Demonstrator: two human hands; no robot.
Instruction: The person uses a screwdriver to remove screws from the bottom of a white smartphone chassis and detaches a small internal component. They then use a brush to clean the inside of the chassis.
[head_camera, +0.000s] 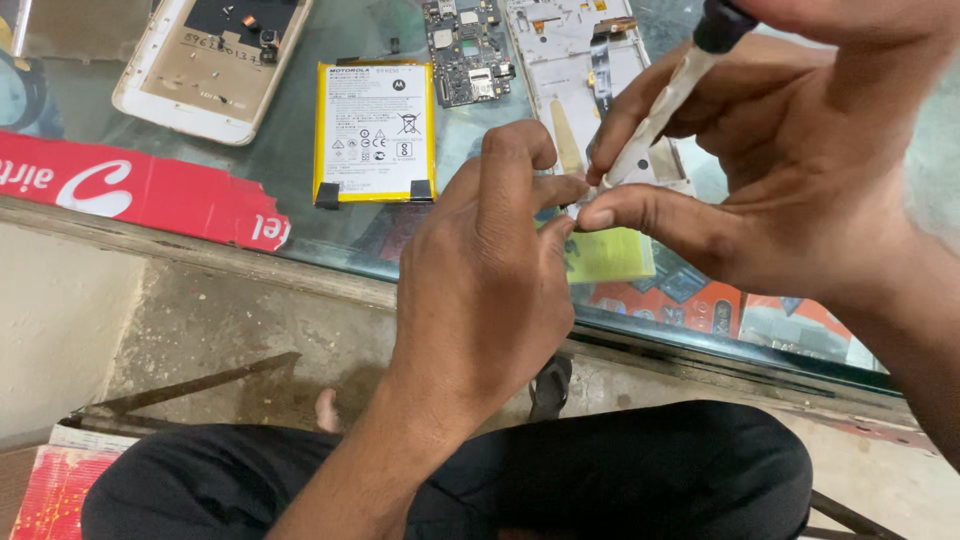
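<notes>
Head view: glass counter (300, 215) fills the upper frame, its front edge running diagonally just under both hands. Phone back cover (205, 65) lies top left, cut off by the frame. White phone frame (585, 75) lies beyond the hands, lower end hidden behind them. Yellow-edged battery (375, 130) lies flat, open glass around it. Circuit board (468, 50) sits between battery and frame. Right hand (790, 170) grips a screwdriver (660, 110), tip down at the frame. Left hand (490, 270) pinched, fingertips at the tip; what it pinches is too small to make out.
</notes>
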